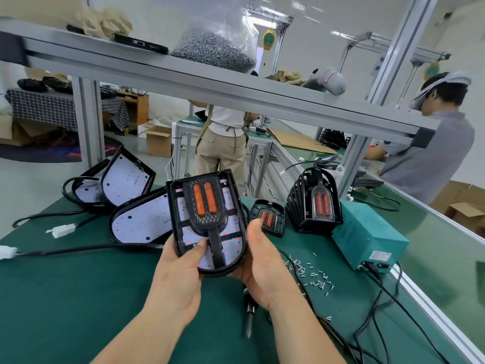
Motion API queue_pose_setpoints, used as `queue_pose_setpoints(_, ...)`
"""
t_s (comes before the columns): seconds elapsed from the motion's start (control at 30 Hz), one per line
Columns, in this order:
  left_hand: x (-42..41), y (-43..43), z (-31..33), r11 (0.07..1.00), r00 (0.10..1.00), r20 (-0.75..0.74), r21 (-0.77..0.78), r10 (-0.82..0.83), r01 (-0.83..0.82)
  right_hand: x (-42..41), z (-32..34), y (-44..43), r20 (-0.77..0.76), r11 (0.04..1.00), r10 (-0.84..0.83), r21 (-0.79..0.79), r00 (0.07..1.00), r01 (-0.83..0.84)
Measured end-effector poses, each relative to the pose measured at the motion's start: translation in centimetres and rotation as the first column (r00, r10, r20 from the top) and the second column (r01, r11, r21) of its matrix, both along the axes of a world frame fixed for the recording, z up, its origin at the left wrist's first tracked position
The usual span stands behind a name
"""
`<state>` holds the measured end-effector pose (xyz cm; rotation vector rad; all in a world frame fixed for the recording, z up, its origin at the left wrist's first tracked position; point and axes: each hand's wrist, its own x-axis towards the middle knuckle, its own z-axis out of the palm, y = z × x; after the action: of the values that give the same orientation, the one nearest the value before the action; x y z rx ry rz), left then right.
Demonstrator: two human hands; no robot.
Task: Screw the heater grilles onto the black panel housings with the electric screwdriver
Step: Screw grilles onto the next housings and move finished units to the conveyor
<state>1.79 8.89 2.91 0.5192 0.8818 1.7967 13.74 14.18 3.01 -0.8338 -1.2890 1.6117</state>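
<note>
My left hand and right hand grip a black panel housing with its grille over the green surface, with loose screws, the electric screwdriver and a teal box nearby and a shelf overhead.

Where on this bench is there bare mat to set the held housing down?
The widest bare mat lies near left, between the black cable and the left hand holding the housing. Crowded: the screwdriver below the right hand, loose screws beside the teal box, open housings behind.
</note>
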Motion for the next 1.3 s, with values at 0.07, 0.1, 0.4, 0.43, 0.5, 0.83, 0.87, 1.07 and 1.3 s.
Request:
queue_pose_setpoints(0.07,-0.1,0.2,-0.3,1.000,0.996,-0.082,0.006,-0.026,0.026,-0.4,-0.7,0.2,0.002,0.997,-0.060,0.051,0.998,0.060)
queue_pose_setpoints(0.1,-0.1,0.2,-0.2,0.999,0.991,-0.126,0.010,-0.046,0.047,-0.5,-0.9,0.3,-0.005,0.992,-0.106,0.071,0.994,0.106)
queue_pose_setpoints(0.4,-8.7,1.0,0.4,0.937,0.918,0.200,-0.130,0.344,-0.323,0.2,-1.0,0.9,0.055,0.969,-0.218,0.133,0.974,0.209)
queue_pose_setpoints(0.43,-10.3,1.1,0.2,0.931,0.918,0.157,-0.101,0.364,-0.351,0.4,-1.0,0.9,0.059,0.971,-0.213,0.123,0.975,0.204)
queue_pose_setpoints(0.5,-11.4,1.3,1.0,0.921,0.903,0.193,-0.011,0.384,-0.389,0.5,-1.0,0.9,0.041,0.977,-0.193,0.100,0.980,0.188)
queue_pose_setpoints(0.83,-10.5,1.3,1.5,0.930,0.929,-0.124,-0.081,0.349,-0.360,1.3,-0.1,0.6,-0.208,0.988,-0.145,0.021,0.967,0.153)
queue_pose_setpoints(0.87,-10.5,1.4,1.4,0.949,0.938,-0.207,-0.091,0.279,-0.302,1.2,0.0,0.5,-0.234,0.991,-0.125,0.020,0.964,0.134)
queue_pose_setpoints(1.07,-9.6,1.8,-0.1,0.981,0.660,-0.745,-0.181,-0.092,-0.067,0.1,0.2,-0.5,-0.233,0.989,0.027,0.148,0.972,0.008)
queue_pose_setpoints(1.3,-8.8,0.4,0.7,0.973,0.397,-0.895,-0.141,-0.205,0.184,0.0,0.4,-1.0,-0.075,0.992,0.064,0.117,0.995,-0.055)
